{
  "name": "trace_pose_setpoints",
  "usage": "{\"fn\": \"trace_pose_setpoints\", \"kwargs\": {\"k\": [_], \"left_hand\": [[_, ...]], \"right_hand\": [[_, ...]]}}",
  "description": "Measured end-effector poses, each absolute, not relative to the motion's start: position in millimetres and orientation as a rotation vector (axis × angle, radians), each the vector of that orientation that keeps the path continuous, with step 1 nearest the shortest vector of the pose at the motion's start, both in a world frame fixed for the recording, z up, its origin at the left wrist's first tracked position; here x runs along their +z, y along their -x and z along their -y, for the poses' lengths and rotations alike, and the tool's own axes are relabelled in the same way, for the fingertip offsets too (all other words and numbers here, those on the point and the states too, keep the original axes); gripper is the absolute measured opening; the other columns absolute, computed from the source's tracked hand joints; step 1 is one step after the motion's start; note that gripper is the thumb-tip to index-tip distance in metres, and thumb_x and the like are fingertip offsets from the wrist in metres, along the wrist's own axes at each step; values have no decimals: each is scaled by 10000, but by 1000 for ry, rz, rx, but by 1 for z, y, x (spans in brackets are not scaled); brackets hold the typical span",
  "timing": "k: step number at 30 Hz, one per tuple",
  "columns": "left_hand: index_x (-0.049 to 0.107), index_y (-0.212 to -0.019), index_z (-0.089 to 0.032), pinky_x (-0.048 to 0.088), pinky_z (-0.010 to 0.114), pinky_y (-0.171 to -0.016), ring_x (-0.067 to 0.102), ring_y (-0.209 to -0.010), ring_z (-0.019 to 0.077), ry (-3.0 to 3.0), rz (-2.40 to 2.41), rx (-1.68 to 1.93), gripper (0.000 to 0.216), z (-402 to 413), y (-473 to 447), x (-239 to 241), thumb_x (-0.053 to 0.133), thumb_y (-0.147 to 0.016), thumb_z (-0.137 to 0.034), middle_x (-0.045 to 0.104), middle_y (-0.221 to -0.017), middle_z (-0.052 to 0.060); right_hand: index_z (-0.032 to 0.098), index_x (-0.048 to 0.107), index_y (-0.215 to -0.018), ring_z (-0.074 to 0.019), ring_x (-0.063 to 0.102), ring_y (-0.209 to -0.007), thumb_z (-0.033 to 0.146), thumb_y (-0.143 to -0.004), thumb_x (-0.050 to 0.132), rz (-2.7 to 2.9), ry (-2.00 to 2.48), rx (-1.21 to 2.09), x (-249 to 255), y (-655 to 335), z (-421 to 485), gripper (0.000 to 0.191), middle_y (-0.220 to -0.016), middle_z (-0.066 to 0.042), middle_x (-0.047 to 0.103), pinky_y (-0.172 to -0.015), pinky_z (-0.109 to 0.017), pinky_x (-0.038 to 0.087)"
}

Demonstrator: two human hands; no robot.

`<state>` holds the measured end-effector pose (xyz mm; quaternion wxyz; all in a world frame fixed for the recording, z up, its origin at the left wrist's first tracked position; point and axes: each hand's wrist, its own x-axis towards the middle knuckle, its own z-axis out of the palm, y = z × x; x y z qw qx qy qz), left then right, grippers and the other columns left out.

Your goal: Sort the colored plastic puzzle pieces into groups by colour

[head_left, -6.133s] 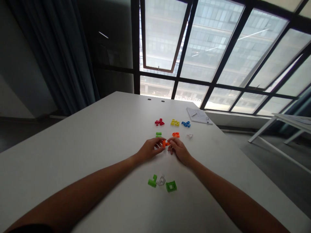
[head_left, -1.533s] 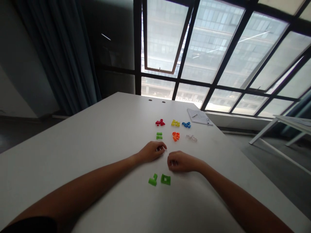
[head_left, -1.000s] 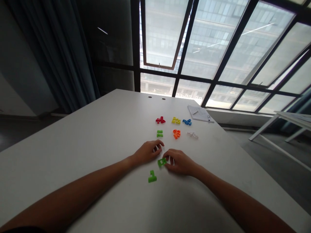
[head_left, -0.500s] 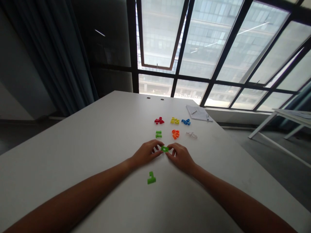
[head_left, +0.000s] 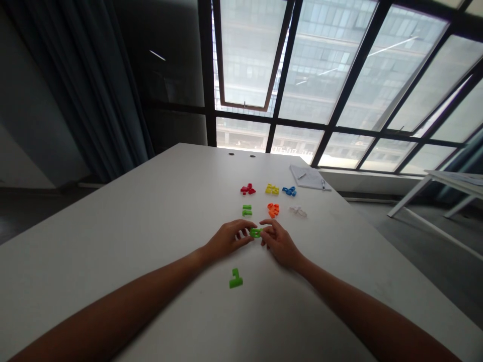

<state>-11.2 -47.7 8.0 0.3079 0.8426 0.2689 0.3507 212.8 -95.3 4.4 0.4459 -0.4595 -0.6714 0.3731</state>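
Observation:
A small green plastic piece (head_left: 255, 233) with openings in it is held between my two hands, just above the table. My left hand (head_left: 229, 237) pinches its left end between thumb and fingers. At the right end, my right hand (head_left: 281, 244) has its thumb against the piece, its index finger raised away and the other fingers curled under. Closer to me, a loose green L-shaped piece (head_left: 236, 279) lies flat on the table. Just beyond my hands is a small group of green pieces (head_left: 246, 210).
Beyond my hands, small piles of red (head_left: 248, 189), yellow (head_left: 272, 189), blue (head_left: 290, 191), orange (head_left: 273, 209) and clear pieces (head_left: 298, 211) lie on the white table (head_left: 158, 211). Paper sheets (head_left: 308, 177) with pens rest at the far right edge.
My right index finger has lifted off the green piece, and the thumb has shifted over its right end. The piece has turned slightly. My left hand keeps its pinch.

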Motion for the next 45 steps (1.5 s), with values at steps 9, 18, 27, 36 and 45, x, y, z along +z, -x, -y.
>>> {"fn": "trace_pose_setpoints", "kwargs": {"k": [9,18,27,36,45], "left_hand": [[696,-1171,-244,542,259,-726,655,-851,155,-2332,-808,946,274,48,10,8,647,-963,-415,708,-1009,38],[673,-1112,-242,509,293,-749,654,-844,182,-2406,-1081,857,251,40,10,8,651,-935,-419,713,-992,23],[672,-1012,-246,461,297,-679,648,-871,210,-2488,-1414,677,200,32,10,6,615,-928,-418,694,-954,30],[627,-1144,-193,492,416,-904,598,-1043,287,-2529,-1478,953,275,28,13,-5,649,-881,-270,666,-1136,111],[692,-1154,-227,463,437,-987,588,-1079,279,-2721,-1180,816,252,31,11,-3,611,-915,-246,700,-1141,90]], "right_hand": [[199,623,-1111,-141,618,-662,388,-886,665,1673,1191,942,6,-212,98,297,-820,-2,701,-634,-273,493],[212,561,-1336,-129,633,-653,230,-861,671,1861,1445,614,7,-212,94,488,-1048,-41,744,-780,-332,530],[210,683,-1082,-173,653,-848,166,-915,610,2152,1224,429,8,-206,112,188,-1012,-49,712,-848,-327,510],[262,665,-1226,-254,630,-1064,378,-877,758,2501,873,298,13,-175,151,379,-1169,-77,710,-966,-420,447],[238,686,-1181,-241,638,-986,291,-887,725,2464,939,304,8,-180,140,301,-1036,-69,718,-923,-392,466]]}}
